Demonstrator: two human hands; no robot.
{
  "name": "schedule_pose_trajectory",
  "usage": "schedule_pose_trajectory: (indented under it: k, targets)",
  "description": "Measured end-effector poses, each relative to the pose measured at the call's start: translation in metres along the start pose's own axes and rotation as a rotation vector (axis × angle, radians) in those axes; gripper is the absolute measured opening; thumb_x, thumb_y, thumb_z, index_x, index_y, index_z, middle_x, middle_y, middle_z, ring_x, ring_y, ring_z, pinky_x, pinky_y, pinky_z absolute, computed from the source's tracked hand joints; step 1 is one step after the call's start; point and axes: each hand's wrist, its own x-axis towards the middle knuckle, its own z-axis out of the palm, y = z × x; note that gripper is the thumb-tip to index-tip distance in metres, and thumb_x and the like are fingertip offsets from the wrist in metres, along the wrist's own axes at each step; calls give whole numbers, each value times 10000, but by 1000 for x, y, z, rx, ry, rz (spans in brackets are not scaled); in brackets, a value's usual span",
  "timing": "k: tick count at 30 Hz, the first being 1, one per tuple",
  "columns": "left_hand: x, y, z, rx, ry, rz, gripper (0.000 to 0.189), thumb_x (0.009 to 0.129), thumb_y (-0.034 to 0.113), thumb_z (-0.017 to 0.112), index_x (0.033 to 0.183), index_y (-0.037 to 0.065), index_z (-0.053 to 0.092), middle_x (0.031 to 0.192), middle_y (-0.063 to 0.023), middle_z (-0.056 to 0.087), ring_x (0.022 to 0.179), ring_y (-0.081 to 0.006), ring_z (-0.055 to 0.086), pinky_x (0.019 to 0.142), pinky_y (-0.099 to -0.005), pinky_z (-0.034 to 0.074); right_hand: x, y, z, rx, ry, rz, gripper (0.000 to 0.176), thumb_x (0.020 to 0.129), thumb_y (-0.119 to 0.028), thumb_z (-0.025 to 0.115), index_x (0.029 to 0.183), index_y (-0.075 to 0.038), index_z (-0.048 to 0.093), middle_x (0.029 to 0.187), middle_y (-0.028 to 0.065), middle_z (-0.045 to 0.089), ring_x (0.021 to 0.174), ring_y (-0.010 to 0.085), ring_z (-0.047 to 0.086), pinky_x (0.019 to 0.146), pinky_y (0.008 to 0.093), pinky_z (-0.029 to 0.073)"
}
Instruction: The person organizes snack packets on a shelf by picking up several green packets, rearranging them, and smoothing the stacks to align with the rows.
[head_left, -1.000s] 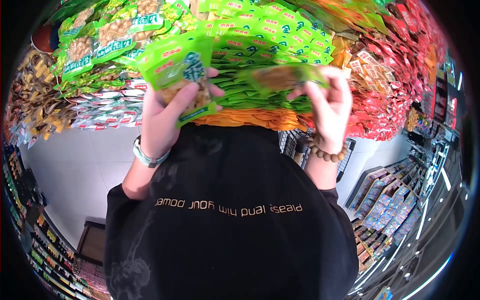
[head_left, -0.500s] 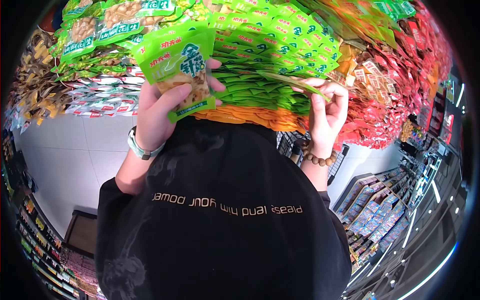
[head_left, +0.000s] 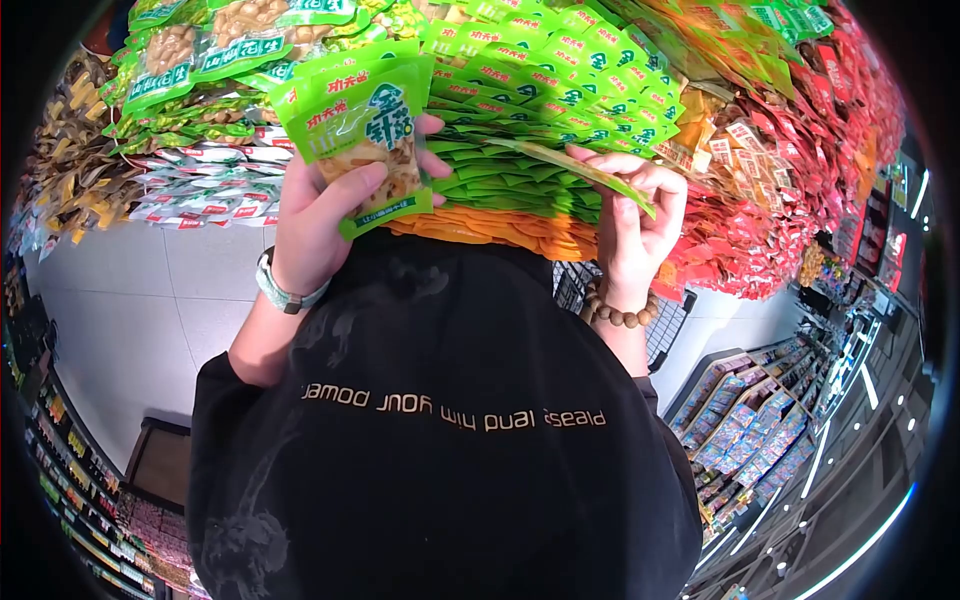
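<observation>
My left hand (head_left: 318, 205), with a pale watch band on its wrist, is closed on green snack packets (head_left: 375, 130). The front one has a clear window with pale brown strips inside, and another green edge shows behind it. The thumb lies across the front; fingertips stick out past the right edge. My right hand (head_left: 640, 205), wearing a wooden bead bracelet, pinches another green packet (head_left: 585, 172), seen nearly edge-on and tilted down to the right. It hovers over the stacked rows of matching green packets (head_left: 560, 100).
Orange packets (head_left: 510, 232) line the near edge of the display. Green peanut bags (head_left: 245, 60) and white packets (head_left: 215, 190) lie left, red packets (head_left: 745, 240) right. Part of a shopping cart (head_left: 668, 330) shows beside my black shirt. A shelf rack (head_left: 745, 420) stands lower right.
My right hand has shifted slightly left and turned the packet, so more of its surface shows. The left hand and its packets have barely moved.
</observation>
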Motion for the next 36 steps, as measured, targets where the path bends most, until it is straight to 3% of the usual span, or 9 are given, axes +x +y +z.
schedule_pose_trajectory:
  k: [8, 11, 14, 15, 19, 23, 27, 30, 36]
  targets:
    - [-1, 0, -1, 6, -3, 4, 483, 913, 92, 496, 1335, -129, 415, 1301, -294, 520, 1062, -379, 622, 820, -490, 592, -4, 5, -5, -21, -29, 25, 213, 959, -34, 565, 1120, -46, 425, 1093, 259, 617, 1054, 421, 631, 951, 551, 489]
    - [-1, 0, -1, 4, -6, 8, 478, 916, 89, 490, 1336, -126, 416, 1303, -295, 518, 1063, -382, 621, 821, -493, 591, -3, -1, -8, -128, 7, 57, 223, 932, -14, 590, 1123, -34, 478, 1066, 226, 647, 1045, 354, 648, 946, 475, 503]
    - [0, 0, -1, 3, -10, 13, 474, 920, 85, 483, 1340, -124, 412, 1307, -299, 512, 1062, -387, 620, 820, -496, 591, -1, -15, -10, -589, -28, 118, 189, 888, -6, 635, 1065, -14, 566, 1010, 168, 687, 1015, 262, 665, 938, 386, 508]
    - [0, -1, -1, 3, -14, 15, 474, 921, 83, 481, 1341, -124, 411, 1308, -301, 510, 1062, -389, 619, 819, -496, 591, 4, -21, 0, -707, 12, 103, 176, 819, 17, 678, 985, -20, 633, 938, 109, 715, 919, 222, 684, 871, 326, 513]
    - [2, 0, -1, 11, -26, 15, 476, 923, 80, 476, 1348, -121, 403, 1306, -304, 506, 1059, -393, 619, 816, -501, 591, 16, -25, 6, -1072, -142, -112, 232, 763, 14, 708, 975, -58, 648, 860, 92, 702, 783, 287, 652, 735, 346, 497]
    - [1, 1, 0, 11, -20, 9, 493, 917, 80, 481, 1360, -117, 390, 1300, -305, 504, 1054, -392, 619, 815, -505, 590, 18, -36, 23, -1200, -311, -19, 276, 728, 13, 687, 994, -47, 646, 852, 109, 679, 821, 301, 649, 740, 375, 509]
    - [1, -1, -5, -45, -74, 0, 470, 936, 47, 483, 1376, -88, 391, 1323, -288, 521, 1090, -370, 623, 864, -483, 576, 19, -42, 33, -1281, -485, 75, 380, 787, 6, 607, 1166, -14, 623, 992, 175, 683, 912, 367, 644, 817, 431, 518]
    - [1, 1, -4, -54, -77, -8, 480, 938, 47, 483, 1385, -91, 381, 1330, -290, 513, 1096, -372, 618, 865, -487, 574, 22, -36, 35, -1282, -494, 9, 351, 795, 10, 601, 1144, -16, 627, 972, 181, 682, 894, 375, 647, 788, 434, 521]
    - [-2, 3, -1, -51, -61, -14, 478, 934, 56, 478, 1376, -97, 382, 1332, -293, 505, 1084, -384, 618, 860, -501, 575, 30, -26, 35, -1374, -596, 274, 223, 881, -62, 558, 1088, -35, 637, 866, 182, 673, 811, 369, 652, 687, 437, 521]
